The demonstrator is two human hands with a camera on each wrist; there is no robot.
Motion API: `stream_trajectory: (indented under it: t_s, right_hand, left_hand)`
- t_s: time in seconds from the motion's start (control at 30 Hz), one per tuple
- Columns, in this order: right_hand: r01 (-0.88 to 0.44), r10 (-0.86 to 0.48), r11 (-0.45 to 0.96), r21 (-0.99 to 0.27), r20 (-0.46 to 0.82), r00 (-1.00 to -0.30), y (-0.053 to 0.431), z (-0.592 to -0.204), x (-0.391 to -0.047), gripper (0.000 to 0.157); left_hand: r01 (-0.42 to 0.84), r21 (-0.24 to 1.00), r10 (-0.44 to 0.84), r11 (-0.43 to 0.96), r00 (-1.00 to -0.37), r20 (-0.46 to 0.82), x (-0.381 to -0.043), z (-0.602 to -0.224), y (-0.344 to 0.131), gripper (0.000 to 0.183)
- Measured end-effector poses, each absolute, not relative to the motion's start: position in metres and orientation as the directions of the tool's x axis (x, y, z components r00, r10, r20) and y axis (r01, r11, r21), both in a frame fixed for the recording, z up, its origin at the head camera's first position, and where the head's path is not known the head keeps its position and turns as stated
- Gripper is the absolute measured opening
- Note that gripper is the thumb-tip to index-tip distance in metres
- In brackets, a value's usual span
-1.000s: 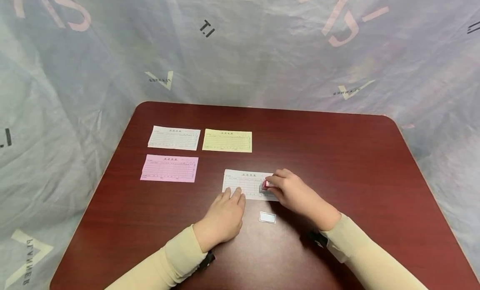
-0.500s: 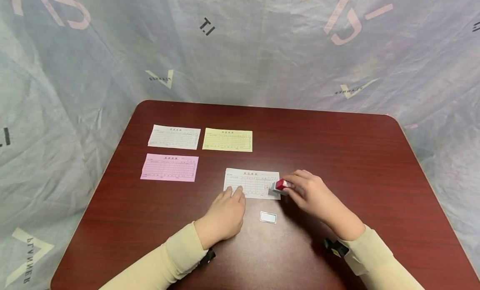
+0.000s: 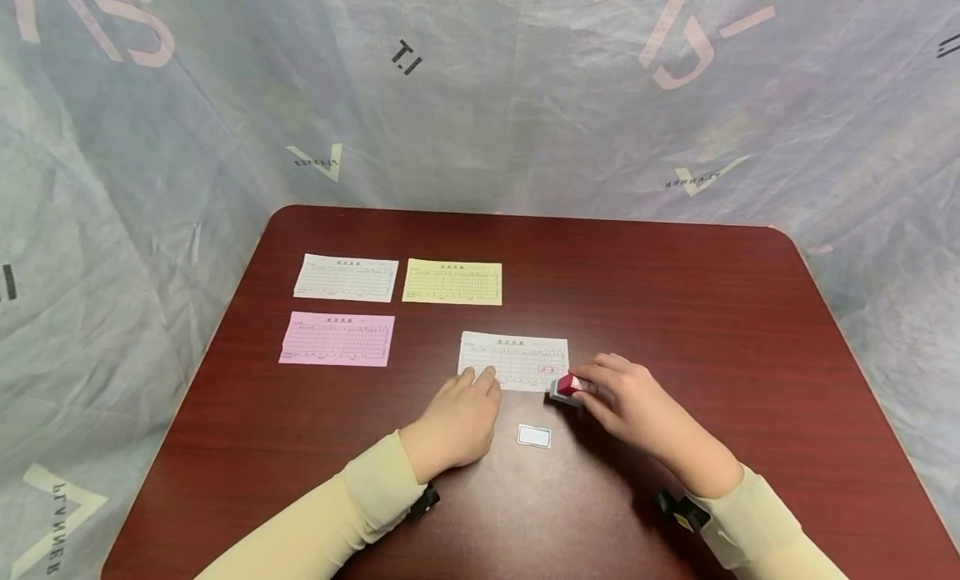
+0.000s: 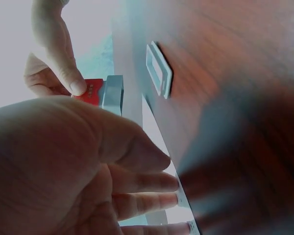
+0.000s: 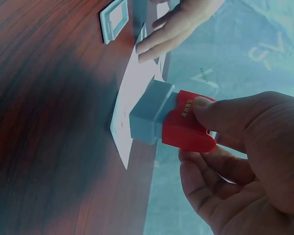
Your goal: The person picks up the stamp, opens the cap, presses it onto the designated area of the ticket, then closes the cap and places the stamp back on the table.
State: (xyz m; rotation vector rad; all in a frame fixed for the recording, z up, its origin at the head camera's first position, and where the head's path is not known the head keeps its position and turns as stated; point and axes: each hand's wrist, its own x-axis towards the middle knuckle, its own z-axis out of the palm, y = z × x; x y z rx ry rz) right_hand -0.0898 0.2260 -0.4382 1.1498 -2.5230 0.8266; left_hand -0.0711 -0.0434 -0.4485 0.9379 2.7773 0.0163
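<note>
A white printed form slip point(image 3: 513, 355) lies on the table, with a small red stamped mark point(image 3: 548, 369) near its right end. My left hand point(image 3: 459, 417) rests its fingertips on the slip's lower left edge, fingers fairly straight. Between thumb and fingers my right hand point(image 3: 637, 405) pinches a self-inking stamp point(image 5: 186, 122) with a red top and a grey base. In the right wrist view the stamp's base is tilted and apart from the table, beside the slip. The stamp's small grey-rimmed cap point(image 3: 534, 435) lies just below the slip.
Farther left on the dark red table point(image 3: 637, 288) lie a white slip point(image 3: 347, 278), a yellow slip point(image 3: 452, 282) and a pink slip point(image 3: 337, 339). A grey printed curtain point(image 3: 480, 105) hangs around the table's back and sides.
My right hand has lifted the stamp off the slip and drawn it rightward and toward me, uncovering the red mark. The slip and my left hand have shifted slightly right.
</note>
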Motion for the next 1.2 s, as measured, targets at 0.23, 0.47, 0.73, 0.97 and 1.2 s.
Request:
stream_trajectory:
  t_s: [0.23, 0.47, 0.73, 0.97, 1.2]
  right_hand:
    - [-0.763, -0.615, 0.507, -0.4, 0.452, -0.646, 0.226, -0.438, -0.089, 0.027]
    - [-0.763, -0.622, 0.504, -0.405, 0.443, -0.646, 0.23, -0.443, -0.082, 0.028]
    - [-0.754, -0.61, 0.522, -0.398, 0.444, -0.656, 0.234, -0.438, -0.081, 0.029]
    - [-0.753, -0.609, 0.521, -0.402, 0.443, -0.658, 0.237, -0.438, -0.082, 0.029]
    - [-0.752, -0.609, 0.518, -0.408, 0.44, -0.659, 0.24, -0.439, -0.081, 0.029]
  left_hand:
    - [0.598, 0.077, 0.597, 0.798, -0.767, -0.235, -0.082, -0.445, -0.033, 0.046]
    - [0.615, 0.08, 0.611, 0.784, -0.743, -0.272, -0.085, -0.447, -0.021, 0.047]
    - [0.63, 0.084, 0.629, 0.772, -0.737, -0.246, -0.095, -0.448, -0.015, 0.044]
    - [0.636, 0.108, 0.641, 0.764, -0.73, -0.236, -0.103, -0.442, -0.008, 0.035]
    - [0.634, 0.107, 0.638, 0.766, -0.73, -0.244, -0.109, -0.443, -0.002, 0.033]
